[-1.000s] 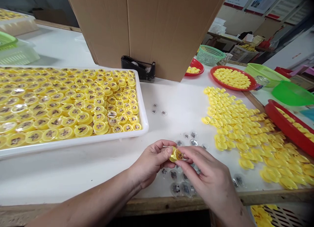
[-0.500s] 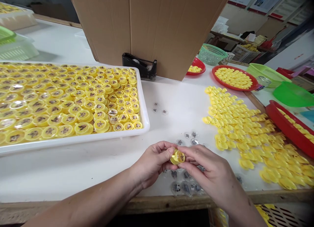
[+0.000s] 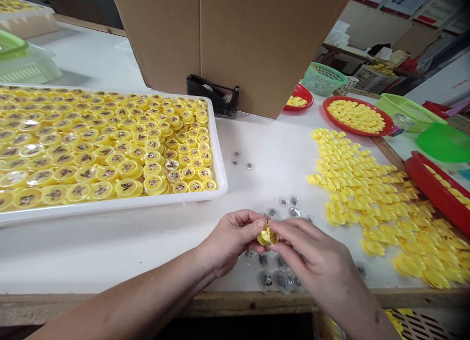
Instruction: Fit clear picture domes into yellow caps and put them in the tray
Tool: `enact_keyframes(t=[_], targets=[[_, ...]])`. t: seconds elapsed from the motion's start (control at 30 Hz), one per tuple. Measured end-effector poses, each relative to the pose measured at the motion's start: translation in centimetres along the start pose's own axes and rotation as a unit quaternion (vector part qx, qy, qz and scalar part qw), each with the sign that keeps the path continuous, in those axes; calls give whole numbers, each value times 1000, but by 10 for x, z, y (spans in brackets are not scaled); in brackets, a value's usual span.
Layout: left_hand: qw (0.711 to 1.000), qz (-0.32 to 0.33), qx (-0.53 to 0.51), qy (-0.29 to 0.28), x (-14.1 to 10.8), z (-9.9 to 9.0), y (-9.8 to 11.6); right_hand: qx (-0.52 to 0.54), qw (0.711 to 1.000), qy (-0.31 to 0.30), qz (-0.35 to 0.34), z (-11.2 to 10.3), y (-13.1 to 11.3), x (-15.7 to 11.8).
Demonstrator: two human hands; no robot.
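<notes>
Between the fingertips of both hands is a small yellow plastic cup-shaped piece [image 3: 265, 236] with a dark picture on its round face. My left hand [image 3: 235, 237] pinches it from the left, thumb on top. From the right, my right hand [image 3: 312, 244] grips its edge with thumb and forefinger; the other fingers are partly hidden. Clear round discs with dark pictures [image 3: 282, 280] lie on the white table below and around the hands, several under my right hand. To the right, many loose yellow pieces [image 3: 370, 193] are spread over the tabletop.
A white tray [image 3: 220, 178] full of yellow pieces with picture discs stands at left. Behind it are a black tape dispenser [image 3: 215, 97] and a tall cardboard box [image 3: 235, 41]. Red trays [image 3: 436, 193], green baskets [image 3: 321, 80] and a wooden table edge [image 3: 253, 304] border the right and front.
The view has shifted slightly, so the surroundings appear a little further right. Both hands keep hold of the yellow piece, which looks slightly turned between the fingers.
</notes>
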State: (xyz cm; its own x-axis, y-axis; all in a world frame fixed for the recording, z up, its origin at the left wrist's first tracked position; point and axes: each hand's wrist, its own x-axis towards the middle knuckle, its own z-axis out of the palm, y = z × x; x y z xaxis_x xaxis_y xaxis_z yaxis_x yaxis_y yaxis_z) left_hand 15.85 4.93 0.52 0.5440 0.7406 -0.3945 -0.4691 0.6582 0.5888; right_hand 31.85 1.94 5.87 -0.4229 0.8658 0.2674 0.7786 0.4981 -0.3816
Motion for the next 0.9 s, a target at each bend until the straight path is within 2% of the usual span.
enact_keyframes(t=[0.27, 0.47, 0.7, 0.8, 0.9], targets=[[1000, -13, -9, 15, -1, 1, 1, 0, 1000, 14, 1, 5, -4, -1], [999, -42, -3, -6, -1, 1, 1, 37, 999, -16, 28, 1, -1, -3], [999, -27, 16, 25, 3, -3, 0, -13, 1000, -25, -1, 12, 0, -3], [999, -11, 38, 23, 6, -3, -6, -12, 1000, 1, 0, 16, 5, -4], [995, 37, 91, -6, 7, -5, -11, -21, 999, 36, 5, 23, 11, -8]])
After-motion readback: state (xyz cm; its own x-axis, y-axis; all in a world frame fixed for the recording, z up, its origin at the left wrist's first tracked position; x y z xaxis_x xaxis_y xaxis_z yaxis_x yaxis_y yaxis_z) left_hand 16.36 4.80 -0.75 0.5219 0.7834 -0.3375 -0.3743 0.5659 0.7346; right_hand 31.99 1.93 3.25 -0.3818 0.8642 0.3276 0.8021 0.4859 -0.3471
